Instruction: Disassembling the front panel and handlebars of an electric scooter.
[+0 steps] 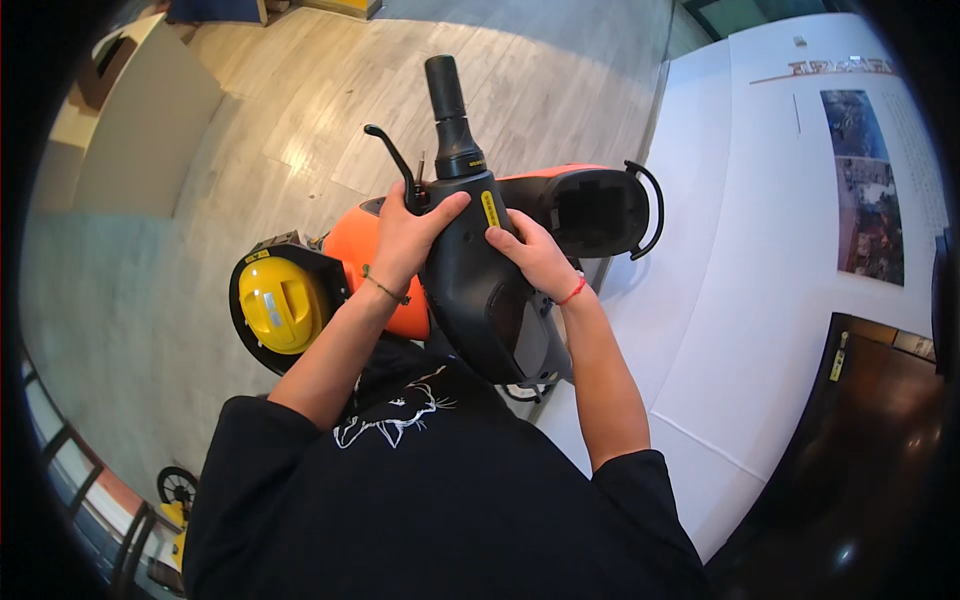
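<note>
A black plastic handlebar housing [458, 240] of a scooter lies between my hands. My left hand [402, 238] is closed on its left side, near the brake lever [393, 150], with the thumb on top. My right hand [538, 258] is closed on the right side, its thumb beside a yellow label strip [490, 210]. Fingers of both hands are partly hidden beneath the housing. From its far end sticks out a black rubber grip [446, 92]. A dark glossy panel [506, 318] shows at the near end. Orange bodywork [352, 240] lies below on the left.
A yellow helmet-like shell [280, 305] with a black rim is on the left. Past my right hand is a black tray-like part [592, 212] with a curved rail [655, 210]. A white wall panel [710, 250] stands close on the right, a beige cabinet [145, 120] far left.
</note>
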`<state>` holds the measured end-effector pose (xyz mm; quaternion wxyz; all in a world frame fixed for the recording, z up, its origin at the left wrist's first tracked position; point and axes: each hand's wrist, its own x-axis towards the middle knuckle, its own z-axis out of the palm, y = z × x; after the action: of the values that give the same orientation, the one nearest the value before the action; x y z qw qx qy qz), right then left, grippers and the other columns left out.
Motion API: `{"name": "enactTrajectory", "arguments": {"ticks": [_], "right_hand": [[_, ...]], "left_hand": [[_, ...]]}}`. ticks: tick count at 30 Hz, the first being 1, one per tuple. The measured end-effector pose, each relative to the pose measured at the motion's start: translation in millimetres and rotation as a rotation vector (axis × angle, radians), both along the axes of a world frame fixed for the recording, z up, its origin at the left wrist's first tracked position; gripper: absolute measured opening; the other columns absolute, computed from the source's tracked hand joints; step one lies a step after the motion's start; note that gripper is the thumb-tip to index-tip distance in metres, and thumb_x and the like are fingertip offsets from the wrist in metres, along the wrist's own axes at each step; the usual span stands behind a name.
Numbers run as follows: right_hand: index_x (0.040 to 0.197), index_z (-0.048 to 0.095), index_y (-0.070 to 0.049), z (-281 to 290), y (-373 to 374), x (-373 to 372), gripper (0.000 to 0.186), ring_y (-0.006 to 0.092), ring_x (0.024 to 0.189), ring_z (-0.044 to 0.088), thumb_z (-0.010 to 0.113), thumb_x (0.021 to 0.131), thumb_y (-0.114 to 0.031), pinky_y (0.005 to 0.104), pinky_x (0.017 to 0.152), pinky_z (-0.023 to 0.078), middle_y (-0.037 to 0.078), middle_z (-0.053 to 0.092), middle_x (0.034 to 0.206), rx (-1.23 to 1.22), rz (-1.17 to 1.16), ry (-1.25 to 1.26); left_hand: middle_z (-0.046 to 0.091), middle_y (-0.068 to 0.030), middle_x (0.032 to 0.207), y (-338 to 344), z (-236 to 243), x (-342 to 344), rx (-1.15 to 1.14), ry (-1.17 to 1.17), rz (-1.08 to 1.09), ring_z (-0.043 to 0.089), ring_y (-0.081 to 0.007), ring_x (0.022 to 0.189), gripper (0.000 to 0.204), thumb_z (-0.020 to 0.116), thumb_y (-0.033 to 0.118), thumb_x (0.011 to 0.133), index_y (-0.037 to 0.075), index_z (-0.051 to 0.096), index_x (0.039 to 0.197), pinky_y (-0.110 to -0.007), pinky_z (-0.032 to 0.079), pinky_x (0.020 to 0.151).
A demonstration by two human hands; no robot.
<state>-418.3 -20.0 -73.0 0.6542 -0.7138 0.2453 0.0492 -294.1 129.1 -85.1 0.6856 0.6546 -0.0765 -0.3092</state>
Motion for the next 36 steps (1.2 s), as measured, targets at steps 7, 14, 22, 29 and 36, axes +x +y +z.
{"name": "enactTrajectory", "arguments": {"ticks": [7,14,22,29,36], "right_hand": [[0.107,0.06,0.003,-4,-1,-1,0.063,0.0186,0.087,0.062,0.068,0.076,-0.051,0.0292,0.078,0.047,0.013,0.065,0.092,-0.112,-0.054,-0.017],[0.126,0.047,0.004,-11,-17,-50,0.054,0.0217,0.113,0.054,0.065,0.086,-0.028,0.0301,0.096,0.042,0.018,0.054,0.124,0.128,-0.163,-0.151],[0.132,0.04,0.003,-70,-24,-243,0.056,0.0199,0.115,0.051,0.063,0.087,-0.02,0.0309,0.099,0.04,0.015,0.051,0.128,0.308,-0.299,0.134],[0.121,0.051,0.004,-87,-26,-257,0.062,0.0187,0.106,0.055,0.068,0.081,-0.039,0.029,0.092,0.042,0.015,0.059,0.115,0.285,-0.028,0.071],[0.117,0.054,0.003,-85,-27,-223,0.085,0.026,0.105,0.057,0.065,0.068,-0.066,0.0325,0.089,0.044,0.018,0.06,0.113,0.167,0.272,0.085]], "left_hand": [[0.063,-0.0076,0.084,4,5,6,-0.007,0.039,-0.03,0.061,-0.013,0.072,0.046,0.077,0.03,0.075,-0.002,0.054,0.099,-0.023,0.049,0.064],[0.061,-0.0048,0.081,9,1,3,0.125,0.091,-0.125,0.058,-0.0088,0.064,0.042,0.069,0.035,0.082,0.0,0.054,0.098,-0.02,0.046,0.055],[0.053,-0.0003,0.119,79,-13,-37,0.022,0.278,-0.175,0.05,-0.004,0.084,0.053,0.035,0.055,0.093,0.015,0.045,0.126,-0.018,0.033,0.052],[0.054,0.0031,0.108,89,-21,-127,0.169,0.379,-0.131,0.047,-0.0047,0.074,0.046,0.044,0.051,0.092,0.016,0.046,0.122,-0.018,0.027,0.046],[0.054,0.002,0.102,99,-31,-158,0.159,0.337,-0.242,0.043,-0.006,0.066,0.055,0.041,0.059,0.09,0.015,0.045,0.124,-0.02,0.025,0.044]]}}
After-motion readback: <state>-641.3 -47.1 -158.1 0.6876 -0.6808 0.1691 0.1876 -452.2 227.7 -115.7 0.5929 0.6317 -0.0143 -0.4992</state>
